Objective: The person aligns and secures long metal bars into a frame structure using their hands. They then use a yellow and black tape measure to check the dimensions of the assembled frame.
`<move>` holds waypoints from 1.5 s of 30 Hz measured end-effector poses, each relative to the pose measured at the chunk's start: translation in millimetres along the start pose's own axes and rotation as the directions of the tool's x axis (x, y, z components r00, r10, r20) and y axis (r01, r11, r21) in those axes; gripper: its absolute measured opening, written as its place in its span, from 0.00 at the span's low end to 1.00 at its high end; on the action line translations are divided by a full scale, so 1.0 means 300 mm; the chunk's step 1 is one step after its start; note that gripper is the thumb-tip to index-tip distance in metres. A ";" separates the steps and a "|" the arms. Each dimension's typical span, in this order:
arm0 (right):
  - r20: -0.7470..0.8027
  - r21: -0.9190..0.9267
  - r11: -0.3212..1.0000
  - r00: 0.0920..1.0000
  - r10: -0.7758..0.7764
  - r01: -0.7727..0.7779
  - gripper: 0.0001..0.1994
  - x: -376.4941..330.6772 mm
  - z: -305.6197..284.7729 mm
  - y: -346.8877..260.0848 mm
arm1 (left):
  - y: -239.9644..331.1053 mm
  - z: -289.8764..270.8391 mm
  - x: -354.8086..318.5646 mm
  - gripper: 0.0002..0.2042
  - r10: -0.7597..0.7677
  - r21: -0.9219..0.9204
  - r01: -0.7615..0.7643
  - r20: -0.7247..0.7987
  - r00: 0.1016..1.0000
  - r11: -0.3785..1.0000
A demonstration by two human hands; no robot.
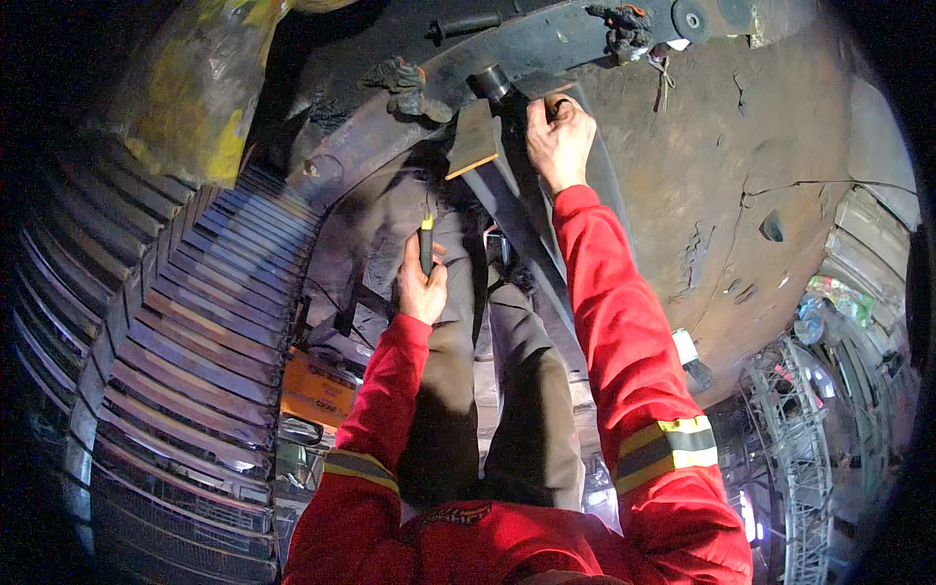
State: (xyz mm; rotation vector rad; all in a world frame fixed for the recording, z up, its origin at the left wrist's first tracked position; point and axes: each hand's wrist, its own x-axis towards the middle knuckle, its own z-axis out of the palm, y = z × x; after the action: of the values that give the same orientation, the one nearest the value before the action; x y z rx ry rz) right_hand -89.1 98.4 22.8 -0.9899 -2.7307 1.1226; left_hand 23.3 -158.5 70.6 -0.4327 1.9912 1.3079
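dim rusty machine underside overhead, left hand clamped on a yellow-tipped tool, right hand pinching the dark bracket: best kept braced.

Dark beam close above raised hand

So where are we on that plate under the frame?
Done: hard to tell; the flat metal plate is up against the dark steel frame, but no fastening shows. In hand: the left hand grips a yellow-and-black tool pointed up toward it, while the right hand rests on the frame beside the plate. Left: apparently fixing the plate.
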 end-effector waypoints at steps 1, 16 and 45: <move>-0.013 0.021 1.000 1.000 0.017 -0.017 0.10 -0.002 0.003 0.001 | 0.011 -0.001 0.001 0.22 0.025 0.024 -0.024 -0.007 1.000 0.999; 0.120 0.271 0.940 0.976 0.181 -0.207 0.22 0.145 -0.118 0.226 | 0.182 -0.059 -0.051 0.19 0.191 0.366 -0.240 0.166 0.968 0.899; 0.197 0.536 0.775 0.942 0.271 -0.335 0.14 0.060 -0.128 0.300 | 0.863 0.519 0.316 0.23 0.188 0.792 -0.590 0.611 0.769 -0.159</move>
State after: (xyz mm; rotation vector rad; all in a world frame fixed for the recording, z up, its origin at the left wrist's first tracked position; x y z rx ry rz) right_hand -44.5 180.9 -10.1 -1.3081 -2.0979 1.9359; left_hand -143.4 102.5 136.5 1.1960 2.2336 -0.2230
